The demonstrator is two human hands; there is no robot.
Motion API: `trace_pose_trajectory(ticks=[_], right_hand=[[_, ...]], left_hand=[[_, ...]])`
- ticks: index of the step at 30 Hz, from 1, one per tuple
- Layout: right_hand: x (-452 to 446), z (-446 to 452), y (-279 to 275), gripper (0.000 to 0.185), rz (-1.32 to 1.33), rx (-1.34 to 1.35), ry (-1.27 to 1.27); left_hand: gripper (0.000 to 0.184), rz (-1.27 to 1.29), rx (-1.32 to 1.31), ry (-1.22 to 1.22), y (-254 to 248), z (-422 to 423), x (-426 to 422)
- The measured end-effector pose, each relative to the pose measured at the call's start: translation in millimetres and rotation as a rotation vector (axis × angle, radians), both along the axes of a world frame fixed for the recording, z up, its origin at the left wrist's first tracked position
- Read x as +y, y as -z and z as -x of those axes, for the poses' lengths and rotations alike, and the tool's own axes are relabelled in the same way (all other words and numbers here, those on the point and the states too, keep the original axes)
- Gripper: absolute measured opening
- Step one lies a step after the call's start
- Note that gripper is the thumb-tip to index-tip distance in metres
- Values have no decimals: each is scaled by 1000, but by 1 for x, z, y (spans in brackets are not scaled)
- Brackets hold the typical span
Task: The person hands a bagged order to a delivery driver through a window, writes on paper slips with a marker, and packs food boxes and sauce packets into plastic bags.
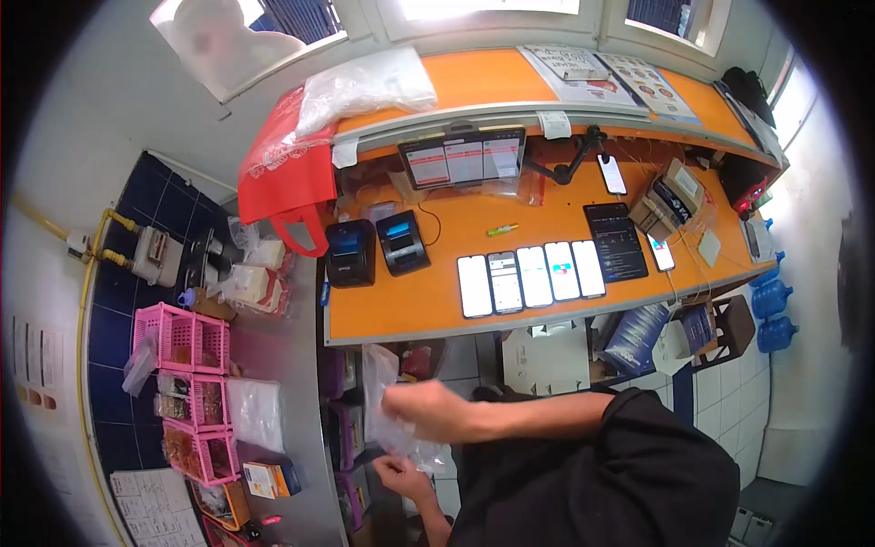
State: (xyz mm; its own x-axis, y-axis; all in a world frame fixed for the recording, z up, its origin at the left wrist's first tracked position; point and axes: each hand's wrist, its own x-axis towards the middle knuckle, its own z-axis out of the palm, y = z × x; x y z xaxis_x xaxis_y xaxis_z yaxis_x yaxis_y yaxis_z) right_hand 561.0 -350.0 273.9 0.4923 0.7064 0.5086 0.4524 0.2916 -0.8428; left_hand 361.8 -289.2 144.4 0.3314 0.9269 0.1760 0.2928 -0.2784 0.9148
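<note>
Fingers of right hand (427,410) gripped clear, limp plastic bag (377,366) (seemed light, slippery; edges suited pinching); left hand (401,476): grip was unclear.

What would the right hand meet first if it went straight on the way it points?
Past the clear plastic bag it holds, the right hand seems to line up first with a purple bin, then the steel counter; depth is unclear, and it might pass above the bin.
</note>
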Motion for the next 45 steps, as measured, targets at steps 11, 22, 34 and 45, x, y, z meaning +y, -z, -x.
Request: trace_pose_trajectory(ticks=[11,22,34,45], right_hand=[[14,62,181,24,864,-25,-97],[-5,13,-27,37,-133,-151,1],[-10,-75,149,9,593,177,512],[-66,-35,50,22,704,256,-169]], left_hand=[[32,-462,-14,489,-79,-75,-2],[20,-351,-11,33,75,8,32],[35,-701,-52,-51,-107,-20,52],[77,-435,395,148,-69,25,22]])
